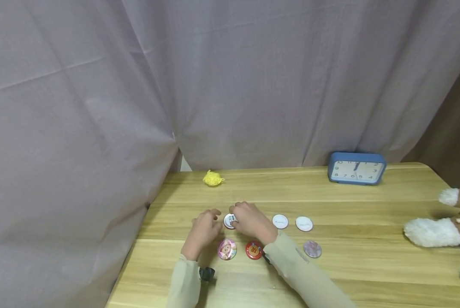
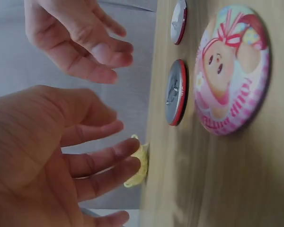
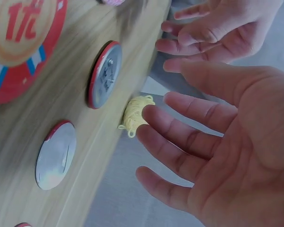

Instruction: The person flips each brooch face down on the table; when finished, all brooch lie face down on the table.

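My left hand hovers beside a face-down pin badge, its fingers spread and empty in the left wrist view. My right hand is above the same badge and partly hides it in the head view. From the right wrist, that badge shows a metal back and red rim, apart from the loosely bent fingers. Nearer the body lie a pink cartoon badge and a red badge, both face up. Two more pale, face-down badges lie to the right, above a pinkish-grey badge.
A small yellow bundle of yarn lies near the table's back edge. At the back right stands a blue clock. A brown and white plush toy is at the right edge. Grey curtain hangs behind the wooden table.
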### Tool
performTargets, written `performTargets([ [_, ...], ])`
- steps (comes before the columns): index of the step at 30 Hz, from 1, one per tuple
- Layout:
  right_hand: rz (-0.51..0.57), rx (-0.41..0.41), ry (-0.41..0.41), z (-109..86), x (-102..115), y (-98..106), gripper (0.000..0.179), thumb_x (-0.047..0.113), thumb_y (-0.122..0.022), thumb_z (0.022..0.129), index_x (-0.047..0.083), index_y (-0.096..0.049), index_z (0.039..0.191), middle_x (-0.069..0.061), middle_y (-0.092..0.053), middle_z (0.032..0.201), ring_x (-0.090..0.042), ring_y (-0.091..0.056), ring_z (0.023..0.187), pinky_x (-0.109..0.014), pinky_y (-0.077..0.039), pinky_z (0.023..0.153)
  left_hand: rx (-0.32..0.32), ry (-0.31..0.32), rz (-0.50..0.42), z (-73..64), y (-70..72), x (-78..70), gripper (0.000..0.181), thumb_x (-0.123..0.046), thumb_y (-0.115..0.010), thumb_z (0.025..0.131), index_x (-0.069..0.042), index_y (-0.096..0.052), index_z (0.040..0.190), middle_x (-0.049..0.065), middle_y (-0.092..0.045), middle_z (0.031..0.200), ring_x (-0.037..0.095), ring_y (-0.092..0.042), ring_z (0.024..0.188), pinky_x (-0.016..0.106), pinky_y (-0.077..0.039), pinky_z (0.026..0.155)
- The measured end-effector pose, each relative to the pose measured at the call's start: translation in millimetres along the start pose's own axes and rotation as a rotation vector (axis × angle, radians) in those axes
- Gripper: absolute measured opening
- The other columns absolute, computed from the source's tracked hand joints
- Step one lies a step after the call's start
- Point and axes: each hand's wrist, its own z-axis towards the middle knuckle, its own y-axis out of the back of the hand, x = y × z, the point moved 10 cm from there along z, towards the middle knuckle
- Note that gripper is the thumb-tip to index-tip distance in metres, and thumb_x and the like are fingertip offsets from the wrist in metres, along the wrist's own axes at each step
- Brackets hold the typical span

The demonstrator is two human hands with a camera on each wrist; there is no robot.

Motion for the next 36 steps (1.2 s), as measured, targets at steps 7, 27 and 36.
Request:
performTargets([
  [7, 0.014, -0.026, 0.005, -12.3, 9.7, 2.5, 0.015, 0.015, -0.079, 0.084, 0.005, -0.071, 0.091, -0.002, -0.061, 0.079, -0.02, -0.059, 0.073, -0.039, -0.051, 0.068, -0.039, -0.042, 0.011, -15.7, 6.1, 0.4, 0.022, -0.002, -0.064, 0.085, 0.0, -0.07, 0.107, 0.013, -0.072, 0.098, 0.033, -0.067, 0.092, 0.055, -0.046, 0.079],
  [27, 0.043, 0.064, -0.058, -38.7, 26.1, -31.5, 0.03, 0.017, -0.087, 0.067, 0.008, -0.071, 0.09, -0.003, -0.065, 0.088, -0.026, -0.059, 0.089, -0.059, -0.048, 0.088, 0.024, -0.035, -0.01, -56.4, -3.4, 9.2, 0.039, 0.001, -0.078, 0.068, -0.004, -0.07, 0.106, 0.011, -0.071, 0.103, 0.034, -0.061, 0.095, 0.063, -0.045, 0.086],
  [36, -0.045, 0.055, -0.026, -43.9, 30.1, -38.7, 0.037, 0.02, -0.088, 0.058, 0.011, -0.067, 0.088, -0.001, -0.062, 0.09, -0.022, -0.056, 0.087, -0.045, -0.045, 0.077, 0.07, -0.054, 0.012, -58.6, -17.9, 4.4, 0.044, -0.003, -0.082, 0.058, -0.009, -0.069, 0.1, 0.004, -0.07, 0.101, 0.028, -0.056, 0.093, 0.055, -0.042, 0.079],
])
